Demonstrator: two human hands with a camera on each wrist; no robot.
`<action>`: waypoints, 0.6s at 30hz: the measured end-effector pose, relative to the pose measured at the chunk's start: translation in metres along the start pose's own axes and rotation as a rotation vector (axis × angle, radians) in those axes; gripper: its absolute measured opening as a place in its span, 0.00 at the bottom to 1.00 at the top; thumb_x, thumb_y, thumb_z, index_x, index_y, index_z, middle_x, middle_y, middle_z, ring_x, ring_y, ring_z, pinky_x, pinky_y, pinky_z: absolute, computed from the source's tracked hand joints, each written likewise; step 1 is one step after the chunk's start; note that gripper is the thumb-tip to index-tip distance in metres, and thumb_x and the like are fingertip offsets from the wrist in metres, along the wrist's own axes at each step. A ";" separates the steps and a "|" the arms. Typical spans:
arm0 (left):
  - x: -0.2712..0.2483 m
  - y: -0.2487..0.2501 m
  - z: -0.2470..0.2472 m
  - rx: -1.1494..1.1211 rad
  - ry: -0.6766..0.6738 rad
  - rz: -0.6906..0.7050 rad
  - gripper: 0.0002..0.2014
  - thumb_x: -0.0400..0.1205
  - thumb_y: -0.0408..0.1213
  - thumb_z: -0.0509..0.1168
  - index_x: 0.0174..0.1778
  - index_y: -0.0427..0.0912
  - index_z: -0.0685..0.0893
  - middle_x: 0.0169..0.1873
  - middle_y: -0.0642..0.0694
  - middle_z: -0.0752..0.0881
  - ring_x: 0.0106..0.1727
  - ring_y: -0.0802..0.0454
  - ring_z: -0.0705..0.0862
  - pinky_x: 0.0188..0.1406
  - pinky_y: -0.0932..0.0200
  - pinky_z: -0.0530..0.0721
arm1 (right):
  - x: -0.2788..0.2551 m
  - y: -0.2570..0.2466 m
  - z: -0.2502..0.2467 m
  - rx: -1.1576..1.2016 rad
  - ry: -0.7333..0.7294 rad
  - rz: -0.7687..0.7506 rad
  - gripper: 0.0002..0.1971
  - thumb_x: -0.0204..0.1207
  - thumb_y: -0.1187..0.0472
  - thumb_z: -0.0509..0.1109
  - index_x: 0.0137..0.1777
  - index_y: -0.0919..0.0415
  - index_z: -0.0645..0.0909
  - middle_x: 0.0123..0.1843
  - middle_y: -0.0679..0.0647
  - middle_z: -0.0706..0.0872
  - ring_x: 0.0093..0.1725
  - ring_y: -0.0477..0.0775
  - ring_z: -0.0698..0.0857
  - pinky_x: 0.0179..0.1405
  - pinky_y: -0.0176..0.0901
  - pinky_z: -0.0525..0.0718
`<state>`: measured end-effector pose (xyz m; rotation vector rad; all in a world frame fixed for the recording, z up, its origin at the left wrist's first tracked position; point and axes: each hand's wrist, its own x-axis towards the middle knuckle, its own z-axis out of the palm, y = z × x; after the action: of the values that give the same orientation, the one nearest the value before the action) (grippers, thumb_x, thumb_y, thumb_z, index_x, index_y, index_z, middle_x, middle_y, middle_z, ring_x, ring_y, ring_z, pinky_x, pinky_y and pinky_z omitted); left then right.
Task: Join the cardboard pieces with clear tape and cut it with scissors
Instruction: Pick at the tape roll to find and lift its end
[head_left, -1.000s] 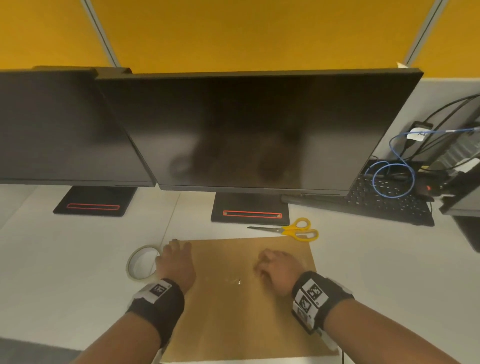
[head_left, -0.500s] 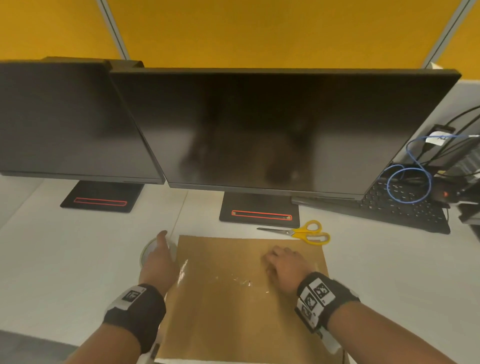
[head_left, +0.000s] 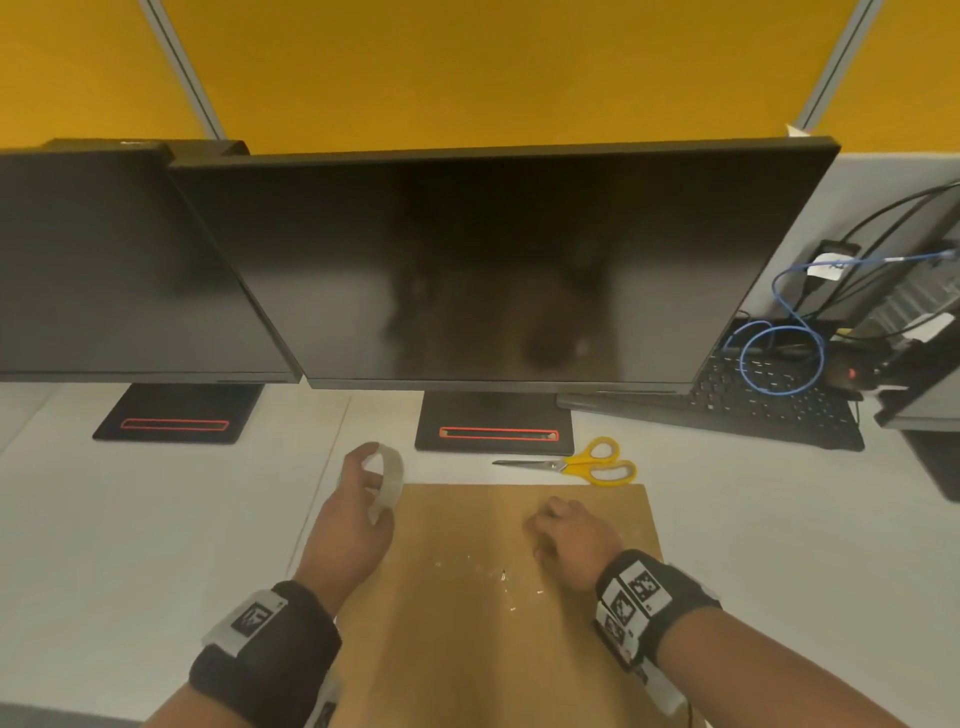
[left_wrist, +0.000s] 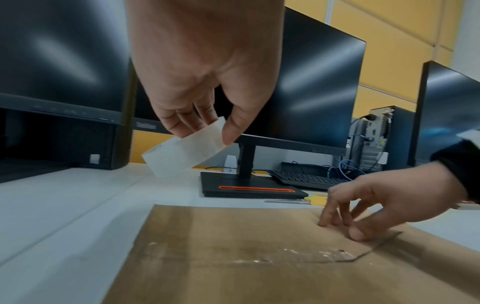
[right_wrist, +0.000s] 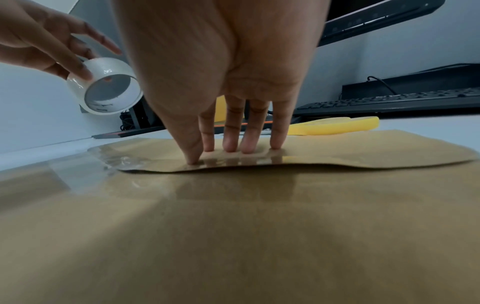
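Note:
Two brown cardboard pieces (head_left: 493, 649) lie overlapped on the white desk, with a strip of clear tape (right_wrist: 122, 160) stuck across their seam. My left hand (head_left: 371, 483) holds the clear tape roll (head_left: 390, 480) in the air off the cardboard's far left corner, thumb on the outside (left_wrist: 187, 148). My right hand (head_left: 550, 519) presses straight fingertips (right_wrist: 231, 148) down on the upper cardboard piece (right_wrist: 363, 150) near its edge. Yellow-handled scissors (head_left: 587, 464) lie shut on the desk just beyond the cardboard.
Two dark monitors (head_left: 493, 270) on black stands (head_left: 493, 421) rise right behind the cardboard. A black keyboard (head_left: 753, 405), blue cable (head_left: 779, 358) and a computer case sit at the back right. White desk (head_left: 130, 545) lies on both sides.
My left hand has picked the tape roll up from the desk beside the cardboard's left edge and raised it. My right hand stays pressed on the cardboard.

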<state>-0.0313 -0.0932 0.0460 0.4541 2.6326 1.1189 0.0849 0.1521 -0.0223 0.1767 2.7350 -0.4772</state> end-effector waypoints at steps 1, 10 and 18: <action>-0.002 0.004 0.007 -0.007 -0.029 0.021 0.34 0.78 0.29 0.66 0.72 0.62 0.58 0.49 0.53 0.81 0.45 0.61 0.82 0.39 0.65 0.81 | 0.000 0.000 -0.001 0.015 0.008 0.003 0.20 0.82 0.51 0.60 0.74 0.52 0.72 0.72 0.53 0.72 0.70 0.57 0.72 0.67 0.48 0.75; -0.012 0.038 0.060 -0.039 -0.297 0.206 0.34 0.78 0.26 0.65 0.71 0.61 0.60 0.44 0.64 0.81 0.47 0.69 0.80 0.43 0.77 0.76 | -0.001 -0.019 -0.030 0.391 0.237 -0.082 0.26 0.85 0.45 0.55 0.82 0.46 0.60 0.72 0.52 0.77 0.68 0.55 0.79 0.67 0.46 0.76; -0.005 0.053 0.075 -0.049 -0.329 0.258 0.35 0.79 0.28 0.65 0.68 0.70 0.58 0.45 0.64 0.81 0.48 0.70 0.79 0.44 0.74 0.78 | -0.006 -0.009 -0.041 0.484 0.345 -0.097 0.20 0.83 0.50 0.62 0.73 0.52 0.76 0.62 0.50 0.82 0.54 0.51 0.83 0.59 0.45 0.80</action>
<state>0.0092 -0.0109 0.0344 0.9044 2.3023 1.0695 0.0754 0.1580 0.0188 0.2698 2.9108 -1.2376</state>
